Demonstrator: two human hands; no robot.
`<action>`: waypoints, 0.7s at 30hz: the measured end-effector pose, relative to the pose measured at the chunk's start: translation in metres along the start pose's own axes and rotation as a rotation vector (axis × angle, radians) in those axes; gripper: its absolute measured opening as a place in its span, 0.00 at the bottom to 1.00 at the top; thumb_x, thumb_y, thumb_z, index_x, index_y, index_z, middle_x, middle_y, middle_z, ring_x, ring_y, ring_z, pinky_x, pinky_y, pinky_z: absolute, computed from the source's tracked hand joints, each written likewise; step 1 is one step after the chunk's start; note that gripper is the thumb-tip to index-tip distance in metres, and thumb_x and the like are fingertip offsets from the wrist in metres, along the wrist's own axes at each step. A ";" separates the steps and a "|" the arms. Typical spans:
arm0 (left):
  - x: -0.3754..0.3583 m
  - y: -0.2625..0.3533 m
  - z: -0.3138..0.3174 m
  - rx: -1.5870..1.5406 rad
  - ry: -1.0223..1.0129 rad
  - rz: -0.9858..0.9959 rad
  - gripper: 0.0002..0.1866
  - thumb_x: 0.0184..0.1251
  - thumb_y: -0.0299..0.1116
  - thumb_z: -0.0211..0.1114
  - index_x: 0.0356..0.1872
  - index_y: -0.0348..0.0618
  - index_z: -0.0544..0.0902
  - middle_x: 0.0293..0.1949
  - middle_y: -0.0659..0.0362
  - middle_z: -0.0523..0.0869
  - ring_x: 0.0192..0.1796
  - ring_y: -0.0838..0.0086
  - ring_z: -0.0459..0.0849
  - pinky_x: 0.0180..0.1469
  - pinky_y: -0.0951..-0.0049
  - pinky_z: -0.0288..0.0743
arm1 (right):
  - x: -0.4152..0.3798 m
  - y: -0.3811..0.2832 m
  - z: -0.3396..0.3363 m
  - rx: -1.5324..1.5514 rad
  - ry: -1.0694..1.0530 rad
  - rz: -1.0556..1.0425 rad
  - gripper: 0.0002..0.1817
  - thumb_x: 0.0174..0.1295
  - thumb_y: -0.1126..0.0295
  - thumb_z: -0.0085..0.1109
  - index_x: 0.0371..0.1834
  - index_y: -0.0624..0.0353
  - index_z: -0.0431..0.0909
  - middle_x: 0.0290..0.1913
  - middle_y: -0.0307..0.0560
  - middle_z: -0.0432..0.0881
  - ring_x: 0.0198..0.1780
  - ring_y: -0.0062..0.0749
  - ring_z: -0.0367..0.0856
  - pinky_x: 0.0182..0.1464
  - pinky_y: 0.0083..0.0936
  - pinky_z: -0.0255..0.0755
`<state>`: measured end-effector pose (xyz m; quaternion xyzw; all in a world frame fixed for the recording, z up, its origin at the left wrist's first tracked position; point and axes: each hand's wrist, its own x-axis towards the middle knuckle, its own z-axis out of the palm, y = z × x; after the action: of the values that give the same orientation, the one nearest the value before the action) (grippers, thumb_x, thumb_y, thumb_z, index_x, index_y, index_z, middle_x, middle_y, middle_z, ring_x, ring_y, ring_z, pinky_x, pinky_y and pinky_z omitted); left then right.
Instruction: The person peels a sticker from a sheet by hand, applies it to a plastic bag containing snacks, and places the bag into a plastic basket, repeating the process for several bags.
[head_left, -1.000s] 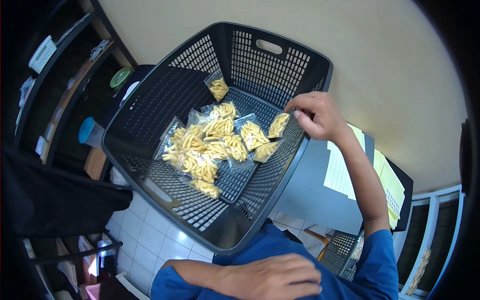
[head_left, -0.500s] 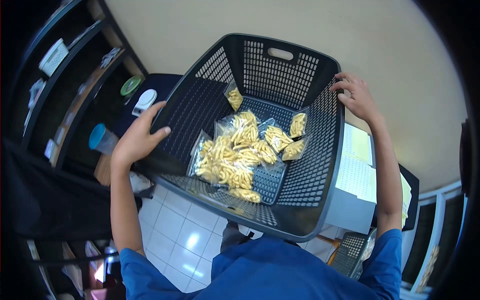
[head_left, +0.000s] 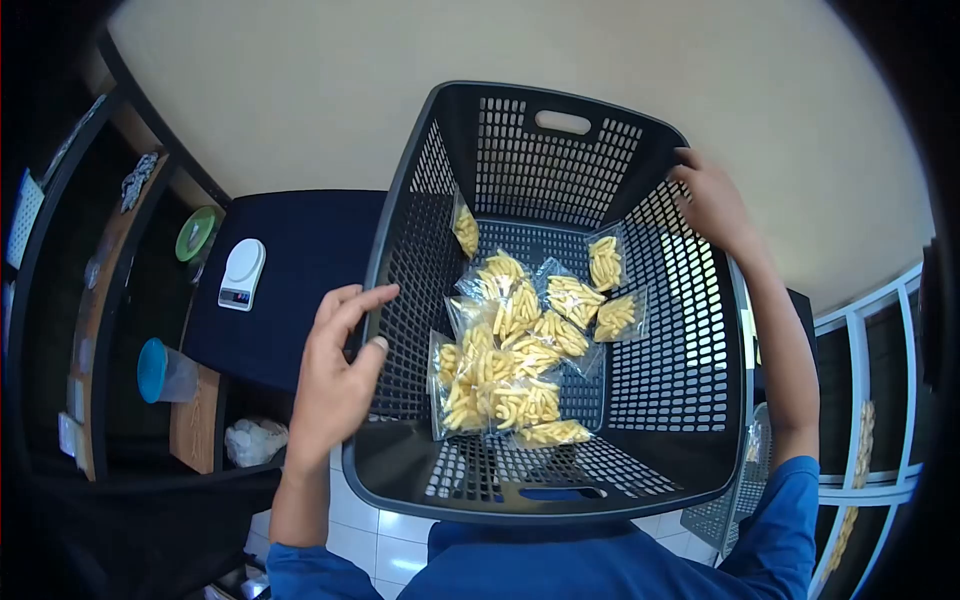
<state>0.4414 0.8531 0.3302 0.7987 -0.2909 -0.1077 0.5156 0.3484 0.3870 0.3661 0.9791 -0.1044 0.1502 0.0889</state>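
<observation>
Both hands grip the black laundry basket (head_left: pixel 690 400) of snack packets (head_left: pixel 510 370): left hand (head_left: pixel 335 385) fingers loosely open on its side, right hand (head_left: pixel 712 205) curled over the rim

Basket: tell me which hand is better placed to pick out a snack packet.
Probably left. The left hand lies open by the basket wall, near the packets; the right hand grips the far rim.

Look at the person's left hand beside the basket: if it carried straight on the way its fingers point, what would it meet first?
Probably the basket: the left hand points up and right, fingertips at its left wall. Depth is unclear, so they may already touch it.
</observation>
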 end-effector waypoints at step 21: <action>0.015 0.024 -0.006 0.542 -0.100 0.237 0.23 0.63 0.32 0.69 0.59 0.35 0.81 0.69 0.35 0.68 0.71 0.39 0.69 0.72 0.50 0.66 | 0.092 -0.167 0.139 0.366 -0.343 0.011 0.10 0.55 0.66 0.62 0.36 0.57 0.89 0.41 0.58 0.89 0.50 0.53 0.88 0.52 0.45 0.81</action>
<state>0.4479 0.8414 0.3556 0.8614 -0.4255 -0.0043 0.2774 0.5110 0.5033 0.2402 0.9895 -0.0943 -0.0014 -0.1097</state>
